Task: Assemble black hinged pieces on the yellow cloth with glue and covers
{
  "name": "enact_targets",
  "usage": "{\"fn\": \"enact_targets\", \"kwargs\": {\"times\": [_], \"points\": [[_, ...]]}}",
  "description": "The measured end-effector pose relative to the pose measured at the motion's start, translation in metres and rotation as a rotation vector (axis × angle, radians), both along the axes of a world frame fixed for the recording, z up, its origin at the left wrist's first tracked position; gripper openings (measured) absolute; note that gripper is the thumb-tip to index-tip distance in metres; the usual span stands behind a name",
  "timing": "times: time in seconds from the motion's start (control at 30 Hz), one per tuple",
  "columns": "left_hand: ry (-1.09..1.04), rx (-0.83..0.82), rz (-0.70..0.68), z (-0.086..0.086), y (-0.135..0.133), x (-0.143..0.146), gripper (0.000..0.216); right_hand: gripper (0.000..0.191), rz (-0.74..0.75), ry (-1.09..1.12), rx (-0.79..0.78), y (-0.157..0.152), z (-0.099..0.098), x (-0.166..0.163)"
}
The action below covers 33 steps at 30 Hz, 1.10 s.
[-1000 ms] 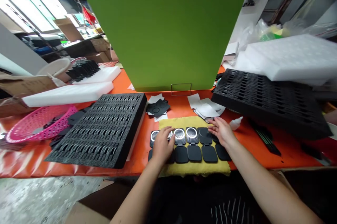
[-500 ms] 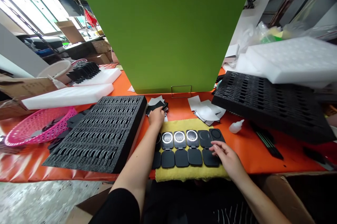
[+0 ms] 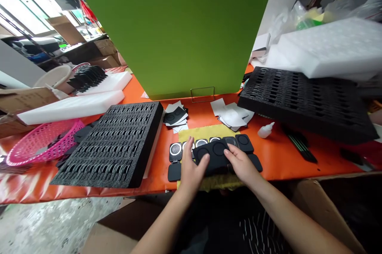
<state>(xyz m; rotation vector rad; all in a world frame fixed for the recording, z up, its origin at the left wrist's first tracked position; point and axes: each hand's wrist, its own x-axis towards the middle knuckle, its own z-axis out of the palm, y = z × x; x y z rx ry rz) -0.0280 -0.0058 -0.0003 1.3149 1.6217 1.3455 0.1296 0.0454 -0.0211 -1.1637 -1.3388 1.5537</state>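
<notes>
A row of small black hinged cases (image 3: 175, 151), some with silver mesh discs, lies on a yellow cloth (image 3: 205, 131) at the table's front edge. Both hands hold a black sheet with two round recesses (image 3: 212, 154) just above that row. My left hand (image 3: 191, 168) grips the sheet's left edge, thumb on top. My right hand (image 3: 241, 164) pinches its right edge. The sheet hides the middle cases. A small pile of similar black sheets on white paper (image 3: 175, 116) sits behind the cloth.
A black foam tray with slots (image 3: 116, 142) lies to the left, another (image 3: 301, 100) to the right. A pink basket (image 3: 41, 140) stands far left. Paper scraps (image 3: 231, 115), a small white bottle (image 3: 265, 130) and a green screen (image 3: 179, 31) are behind. White foam slabs (image 3: 328, 47) stand at the right.
My left hand reached back to the sheet pile, then came forward with a black sheet. My right hand moved left and joined it over the row of cases.
</notes>
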Motion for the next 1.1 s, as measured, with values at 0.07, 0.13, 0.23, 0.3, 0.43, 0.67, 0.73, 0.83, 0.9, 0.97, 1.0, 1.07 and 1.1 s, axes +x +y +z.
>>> {"fn": "enact_targets", "kwargs": {"times": [0.07, 0.13, 0.23, 0.3, 0.43, 0.67, 0.73, 0.83, 0.9, 0.97, 1.0, 1.07, 1.1], "points": [[-0.453, -0.252, -0.01, 0.002, 0.005, -0.002, 0.048, 0.043, -0.041, -0.117, 0.106, -0.005, -0.004, 0.004], [-0.802, -0.4, -0.056, 0.003, 0.008, -0.001, 0.033, 0.046, -0.14, -0.245, 0.297, -0.01, -0.002, 0.005], [-0.982, -0.393, -0.07, 0.005, 0.007, 0.005, 0.02, 0.028, -0.192, -0.39, 0.56, -0.015, 0.008, 0.005], [-0.94, -0.359, -0.132, 0.007, 0.004, 0.009, 0.017, 0.022, -0.106, -0.358, 0.514, -0.018, 0.018, 0.004], [-0.696, -0.325, -0.253, 0.011, -0.004, 0.013, 0.018, 0.027, 0.073, -0.246, 0.264, -0.025, 0.034, 0.007], [-0.57, -0.354, -0.344, 0.009, -0.018, 0.008, 0.021, 0.026, 0.116, -0.074, -0.025, -0.025, 0.031, 0.03], [-0.673, -0.378, -0.373, 0.005, -0.019, 0.006, 0.022, 0.024, -0.048, -0.009, -0.121, -0.02, 0.027, 0.039], [-0.828, -0.388, -0.439, 0.001, -0.021, 0.006, 0.024, 0.025, -0.287, 0.09, -0.233, -0.01, 0.02, 0.051], [-0.905, -0.376, -0.487, 0.003, -0.022, 0.005, 0.024, 0.025, -0.405, 0.11, -0.233, -0.003, 0.015, 0.057], [-0.945, -0.392, -0.566, 0.009, -0.023, 0.004, 0.024, 0.025, -0.527, 0.081, -0.161, 0.001, 0.012, 0.061], [-0.939, -0.409, -0.612, 0.014, -0.023, 0.003, 0.023, 0.024, -0.585, 0.036, -0.102, 0.001, 0.012, 0.061], [-0.88, -0.429, -0.703, 0.022, -0.024, 0.001, 0.02, 0.023, -0.649, -0.149, 0.054, -0.004, 0.015, 0.06], [-0.839, -0.426, -0.737, 0.025, -0.024, 0.0, 0.018, 0.022, -0.622, -0.269, 0.147, -0.009, 0.017, 0.059]]}}
